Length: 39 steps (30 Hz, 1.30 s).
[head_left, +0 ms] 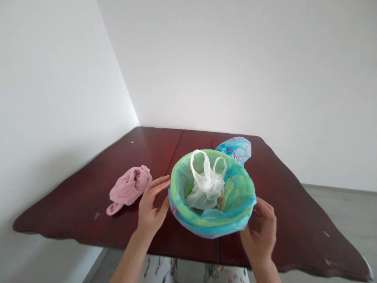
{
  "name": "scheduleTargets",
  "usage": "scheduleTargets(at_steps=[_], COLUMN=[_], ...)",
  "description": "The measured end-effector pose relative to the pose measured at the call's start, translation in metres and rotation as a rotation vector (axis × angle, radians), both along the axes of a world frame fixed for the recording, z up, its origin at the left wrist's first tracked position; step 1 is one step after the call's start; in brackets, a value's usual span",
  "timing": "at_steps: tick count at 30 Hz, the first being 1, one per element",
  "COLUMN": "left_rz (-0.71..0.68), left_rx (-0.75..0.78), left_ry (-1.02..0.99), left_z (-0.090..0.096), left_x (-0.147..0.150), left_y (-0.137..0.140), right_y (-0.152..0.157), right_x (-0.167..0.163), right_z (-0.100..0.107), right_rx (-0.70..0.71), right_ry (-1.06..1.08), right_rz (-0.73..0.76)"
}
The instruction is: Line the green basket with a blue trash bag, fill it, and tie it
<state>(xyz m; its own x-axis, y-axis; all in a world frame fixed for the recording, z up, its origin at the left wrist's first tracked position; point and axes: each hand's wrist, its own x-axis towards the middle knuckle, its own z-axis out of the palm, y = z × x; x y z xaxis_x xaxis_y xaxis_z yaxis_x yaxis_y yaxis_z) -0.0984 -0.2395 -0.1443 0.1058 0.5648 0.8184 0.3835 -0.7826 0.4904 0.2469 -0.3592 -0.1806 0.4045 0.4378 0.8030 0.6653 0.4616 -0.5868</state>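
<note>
Basket (176, 181) of green mesh, round and wide-mouthed, sits between two bare hands at the center of the frame, its thin blue plastic liner (215, 231) already in place and draped over the near rim. Green edging shows toward the upper left; whether the film covers it there cannot be told. A crinkled white carrier bag (207, 192) is already inside, handle loops upright. The left hand (151, 206), fingers spread and slightly bent, meets the basket's side without closing on it; the right hand (262, 232) is half curled at the opposite edge, its grip partly hidden. Outside the basket remain a blue bag (240, 149) with red string, behind it, and a plush pink cloth (129, 188), left of center, on the glossy, scallop-edged table (88, 196).
</note>
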Motion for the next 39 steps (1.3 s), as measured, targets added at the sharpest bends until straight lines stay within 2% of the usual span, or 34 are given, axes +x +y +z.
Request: scheduleTargets(at_steps=[2, 5, 8, 12, 15, 18, 20, 22, 25, 28, 31, 33, 36, 39], left_rz=[0.048, 0.037, -0.015, -0.050, -0.024, 0.033, 0.009, -0.084, -0.229, -0.283, -0.263, -0.208, -0.183, -0.248], left_rx=[0.098, 0.181, 0.186, 0.201, 0.258, 0.308, 0.269, 0.177, 0.051, -0.066, -0.233, -0.312, -0.321, -0.345], left_ry=[-0.012, 0.024, 0.065, 0.090, 0.093, 0.035, -0.024, -0.056, -0.064, -0.049, -0.076, -0.160, -0.252, -0.107], left_z=[0.004, 0.009, 0.010, 0.010, 0.013, 0.019, 0.026, 0.034, 0.051, 0.069, 0.087, 0.095, 0.106, 0.121], left_x=[0.003, 0.007, 0.012, 0.020, 0.022, 0.021, 0.021, 0.023, 0.030, 0.040, 0.048, 0.048, 0.035, 0.017], left_y=[0.000, -0.002, -0.005, -0.008, -0.011, -0.013, -0.013, -0.011, -0.005, 0.000, 0.001, 0.003, 0.020, 0.059], right_y=[0.000, -0.001, 0.000, 0.000, -0.001, -0.001, 0.000, 0.004, 0.013, 0.021, 0.025, 0.028, 0.036, 0.060], right_x=[0.000, 0.000, 0.000, 0.007, 0.014, 0.019, 0.022, 0.027, 0.037, 0.044, 0.044, 0.043, 0.052, 0.072], right_z=[0.003, 0.013, 0.018, 0.016, 0.021, 0.033, 0.044, 0.055, 0.074, 0.098, 0.119, 0.128, 0.132, 0.140], right_rx=[0.070, 0.129, 0.119, 0.092, 0.073, 0.080, 0.066, 0.041, -0.013, -0.142, -0.291, -0.373, -0.398, -0.358], right_ry=[-0.006, -0.125, -0.246, -0.280, -0.298, -0.279, -0.230, -0.186, -0.223, -0.337, -0.351, -0.296, -0.181, -0.092], right_rz=[-0.061, -0.139, -0.158, -0.157, -0.147, -0.158, -0.073, 0.038, 0.113, 0.191, 0.286, 0.298, 0.197, 0.169])
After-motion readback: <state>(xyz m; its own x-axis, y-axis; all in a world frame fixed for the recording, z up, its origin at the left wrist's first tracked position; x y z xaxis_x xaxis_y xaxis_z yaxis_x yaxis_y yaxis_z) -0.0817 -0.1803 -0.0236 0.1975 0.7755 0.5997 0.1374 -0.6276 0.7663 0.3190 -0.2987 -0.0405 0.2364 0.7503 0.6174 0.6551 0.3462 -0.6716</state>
